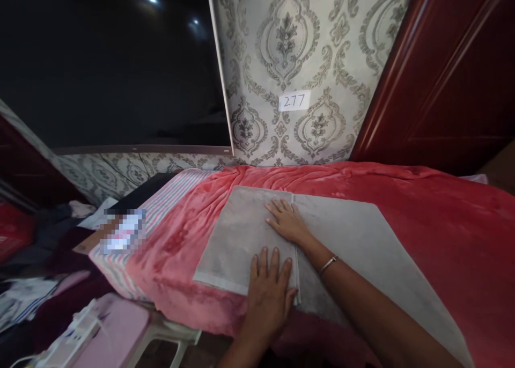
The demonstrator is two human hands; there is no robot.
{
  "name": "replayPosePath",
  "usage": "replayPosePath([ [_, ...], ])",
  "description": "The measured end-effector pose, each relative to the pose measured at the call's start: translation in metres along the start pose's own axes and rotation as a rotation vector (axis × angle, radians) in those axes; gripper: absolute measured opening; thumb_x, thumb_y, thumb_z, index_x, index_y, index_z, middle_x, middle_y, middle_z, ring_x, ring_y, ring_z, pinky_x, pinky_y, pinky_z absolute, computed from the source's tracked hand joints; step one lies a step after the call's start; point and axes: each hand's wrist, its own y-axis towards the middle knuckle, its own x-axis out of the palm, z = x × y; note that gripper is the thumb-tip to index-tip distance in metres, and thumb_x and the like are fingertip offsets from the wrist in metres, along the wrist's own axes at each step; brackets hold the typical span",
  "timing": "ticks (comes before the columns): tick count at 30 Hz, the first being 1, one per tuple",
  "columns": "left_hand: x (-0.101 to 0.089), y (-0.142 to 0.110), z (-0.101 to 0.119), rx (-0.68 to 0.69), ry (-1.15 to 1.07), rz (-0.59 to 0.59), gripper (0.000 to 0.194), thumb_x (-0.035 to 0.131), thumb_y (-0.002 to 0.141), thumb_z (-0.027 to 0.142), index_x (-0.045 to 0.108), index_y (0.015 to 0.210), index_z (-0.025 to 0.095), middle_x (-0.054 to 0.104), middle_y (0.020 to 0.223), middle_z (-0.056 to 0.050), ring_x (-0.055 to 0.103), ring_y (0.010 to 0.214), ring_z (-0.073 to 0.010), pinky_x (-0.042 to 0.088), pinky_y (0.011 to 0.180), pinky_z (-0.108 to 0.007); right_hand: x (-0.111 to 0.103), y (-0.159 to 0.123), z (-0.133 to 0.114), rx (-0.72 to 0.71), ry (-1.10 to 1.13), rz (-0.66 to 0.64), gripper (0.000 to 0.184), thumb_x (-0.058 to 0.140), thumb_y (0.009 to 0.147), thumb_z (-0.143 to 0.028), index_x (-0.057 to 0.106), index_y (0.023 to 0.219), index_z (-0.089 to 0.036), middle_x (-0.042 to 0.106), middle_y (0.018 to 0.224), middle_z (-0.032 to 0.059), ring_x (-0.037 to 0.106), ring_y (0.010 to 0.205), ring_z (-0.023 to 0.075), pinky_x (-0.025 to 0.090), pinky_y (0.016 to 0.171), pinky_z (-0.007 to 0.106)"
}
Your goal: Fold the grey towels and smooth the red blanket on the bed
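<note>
A grey cloth [341, 223] lies spread over a red plush blanket [434, 212]. Its left part is a folded, doubled panel [229, 234], with a straight edge running front to back near the middle. My left hand [269, 287] rests palm down on the front of that panel, fingers stretched out and thumb beside the edge. Farther back, my right hand [287, 221] also presses flat on the panel, fingers spread, with a thin bracelet [329, 264] at the wrist. Neither hand grips anything. What kind of item the cloth is, I cannot tell.
Behind the blanket stands a patterned wall [281, 51] with a paper reading 277 [294, 100]. A large dark television [112, 67] is at left, a dark red wooden door [454, 73] at right. A pink stool [116, 325] holds a white power strip [76, 336]; clothes pile up beyond.
</note>
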Motion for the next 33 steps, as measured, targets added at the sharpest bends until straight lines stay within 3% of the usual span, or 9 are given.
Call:
replayPosePath([
  [4,0.002,-0.010,0.007,0.030,-0.009,0.019,0.055,0.054,0.093,0.039,0.049,0.147,0.027,0.044,0.157,-0.007,0.038,0.143,-0.0401,0.042,0.108,-0.062,0.000,0.001,0.000,-0.005,-0.013,0.012,0.060,0.033,0.103,-0.053,0.031,0.159,-0.030,0.022,0.165,0.0065,0.018,0.151,0.0321,0.018,0.119,0.057],
  [9,0.006,-0.024,0.021,0.106,-0.089,0.062,0.057,0.053,0.094,0.030,0.043,0.150,0.023,0.038,0.160,-0.006,0.031,0.149,-0.0320,0.039,0.115,-0.056,0.003,0.002,0.000,0.004,-0.027,0.012,0.060,0.033,0.103,-0.052,0.031,0.159,-0.029,0.023,0.165,0.0072,0.021,0.150,0.0326,0.019,0.118,0.056],
  [12,-0.005,-0.028,0.025,0.089,-0.240,0.046,0.050,0.052,0.095,0.027,0.051,0.144,0.022,0.044,0.156,-0.006,0.033,0.148,-0.0293,0.038,0.117,-0.053,0.000,0.002,0.001,0.004,-0.039,-0.005,0.060,0.033,0.103,-0.051,0.031,0.159,-0.029,0.021,0.165,0.0074,0.020,0.151,0.0314,0.019,0.119,0.055],
  [14,-0.019,-0.026,0.019,0.124,-0.413,0.008,0.044,0.050,0.096,0.025,0.056,0.139,0.026,0.056,0.147,-0.004,0.045,0.141,-0.0247,0.041,0.116,-0.048,-0.004,0.002,-0.001,0.015,-0.041,-0.037,0.059,0.032,0.104,-0.050,0.030,0.159,-0.029,0.020,0.166,0.0072,0.019,0.151,0.0313,0.019,0.118,0.057],
  [18,-0.049,-0.001,-0.026,0.095,-0.671,0.088,0.039,0.038,0.101,0.026,0.065,0.130,0.025,0.074,0.120,-0.006,0.068,0.114,-0.0174,0.054,0.101,-0.033,-0.018,0.006,-0.020,0.036,-0.028,-0.067,0.059,0.031,0.104,-0.050,0.033,0.158,-0.026,0.020,0.166,0.0098,0.017,0.151,0.0328,0.017,0.117,0.062],
  [21,-0.061,0.041,-0.083,-0.101,-0.544,0.131,0.044,0.033,0.102,0.028,0.062,0.134,0.021,0.068,0.131,-0.008,0.062,0.124,-0.0197,0.049,0.109,-0.039,-0.023,0.009,-0.046,-0.119,0.017,-0.022,0.061,0.031,0.104,-0.053,0.033,0.158,-0.025,0.019,0.166,0.0092,0.013,0.152,0.0308,0.014,0.119,0.060],
  [25,-0.048,0.087,-0.144,-0.233,-0.245,-0.161,0.050,0.041,0.099,0.030,0.049,0.146,0.015,0.048,0.153,-0.013,0.041,0.145,-0.0253,0.032,0.120,-0.048,-0.011,0.006,-0.071,-0.216,0.086,-0.030,0.066,0.030,0.103,-0.055,0.027,0.160,-0.022,0.019,0.166,0.0099,0.013,0.153,0.0293,0.011,0.120,0.059],
  [28,-0.025,0.092,-0.160,-0.258,-0.053,-0.369,0.055,0.041,0.099,0.033,0.040,0.152,0.017,0.032,0.162,-0.012,0.023,0.152,-0.0280,0.024,0.122,-0.056,0.003,0.002,-0.074,-0.183,0.083,-0.033,0.068,0.030,0.102,-0.055,0.028,0.160,-0.018,0.018,0.166,0.0105,0.012,0.153,0.0297,0.009,0.121,0.059],
  [33,-0.006,0.082,-0.160,-0.246,0.016,-0.414,0.059,0.034,0.101,0.039,0.031,0.157,0.020,0.022,0.166,-0.011,0.015,0.154,-0.0263,0.024,0.121,-0.056,0.006,-0.009,-0.067,-0.200,0.076,-0.089,0.070,0.034,0.101,-0.056,0.026,0.160,-0.018,0.012,0.166,0.0106,0.007,0.153,0.0298,0.008,0.121,0.059],
])
